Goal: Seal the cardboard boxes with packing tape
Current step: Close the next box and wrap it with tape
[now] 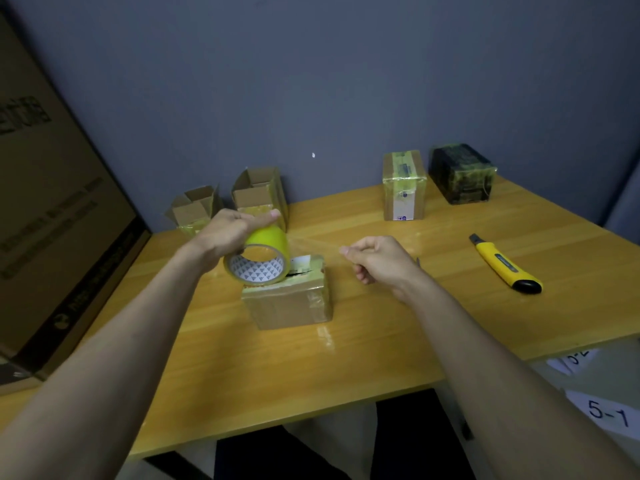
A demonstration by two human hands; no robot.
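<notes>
i see both bare forearms reach in from the bottom corners toward the middle of a wooden table (346,358). my left hand (232,233), at about ten o'clock from the centre, grips a roll of yellowish packing tape (258,259) from above, fingers curled over its outer face, the open core tilted toward the camera. my right hand (375,259), at about three o'clock from the roll, has its fingers curled and pinches the free end of a clear tape strip (311,245) that stretches between the two hands. directly beneath the roll, touching or just under it, sits a small cardboard box (291,303), its top flaps closed with a dark gap showing along the seam. at twelve o'clock, against the grey wall (311,81), stand two open boxes (227,206) with flaps raised. at one to two o'clock stand a taped box (403,188) upright and, just beside it, a dark wrapped parcel (462,174). a yellow utility knife (504,263) lies at three o'clock, well apart from my right hand. a large carton (52,220) leans at nine o'clock. paper labels (606,415) lie below the table edge at four o'clock, one reading 5-1.
</notes>
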